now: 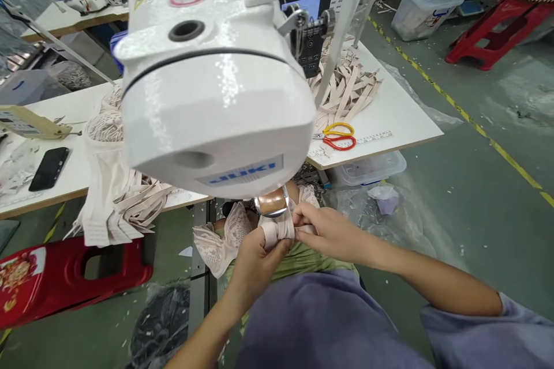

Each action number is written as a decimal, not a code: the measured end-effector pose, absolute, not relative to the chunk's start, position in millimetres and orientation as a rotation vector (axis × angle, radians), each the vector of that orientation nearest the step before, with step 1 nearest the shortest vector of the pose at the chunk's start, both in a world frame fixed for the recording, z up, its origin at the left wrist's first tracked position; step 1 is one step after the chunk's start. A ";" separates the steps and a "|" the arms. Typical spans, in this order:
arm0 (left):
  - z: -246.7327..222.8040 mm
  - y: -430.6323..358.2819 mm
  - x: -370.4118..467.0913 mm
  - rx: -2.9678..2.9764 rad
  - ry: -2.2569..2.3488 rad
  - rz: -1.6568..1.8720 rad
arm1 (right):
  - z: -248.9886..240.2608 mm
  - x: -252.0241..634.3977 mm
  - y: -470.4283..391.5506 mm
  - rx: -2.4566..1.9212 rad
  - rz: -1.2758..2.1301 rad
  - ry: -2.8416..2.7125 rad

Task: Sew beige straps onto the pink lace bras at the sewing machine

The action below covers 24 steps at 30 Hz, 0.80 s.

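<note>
While the left hand (257, 258) and right hand (332, 232) pinch a fabric band (285, 227) near lace cups (236, 228), loose strips (348, 83) on the table (398, 108) appear unjoined.

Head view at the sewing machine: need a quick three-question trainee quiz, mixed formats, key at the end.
1. True or false: the black phone lies on the white table, left of the sewing machine.

2. Fill in: the scissors have one yellow handle and one ____ handle.

3. Pick one. The left hand and right hand both hold:
A) the scissors
B) the phone
C) beige fabric

Key: 1. True. 2. Red. 3. C.
</note>
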<state>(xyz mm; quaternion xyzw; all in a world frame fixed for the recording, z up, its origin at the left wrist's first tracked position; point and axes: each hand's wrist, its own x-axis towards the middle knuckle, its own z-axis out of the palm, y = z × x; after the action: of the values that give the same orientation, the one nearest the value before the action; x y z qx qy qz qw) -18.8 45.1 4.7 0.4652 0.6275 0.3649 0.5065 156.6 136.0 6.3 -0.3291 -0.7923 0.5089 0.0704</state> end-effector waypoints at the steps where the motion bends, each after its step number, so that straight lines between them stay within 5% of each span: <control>1: 4.1 45.8 -19.1 1.079 1.512 0.878 | 5.9 157.3 138.5 -1.017 1.544 -2.385; 15: -6.8 50.9 -17.5 0.740 1.538 0.961 | -4.0 153.4 140.7 -1.105 2.129 -1.809; 24: -14.0 50.8 -3.9 0.570 1.522 1.183 | 2.3 150.8 128.3 -1.081 1.503 -2.136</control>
<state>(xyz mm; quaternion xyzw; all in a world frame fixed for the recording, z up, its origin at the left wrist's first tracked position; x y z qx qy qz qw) -3.9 50.8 -14.0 0.2392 0.6393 0.4967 0.5360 150.8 128.3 2.3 -0.3777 -0.7464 0.5250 0.1568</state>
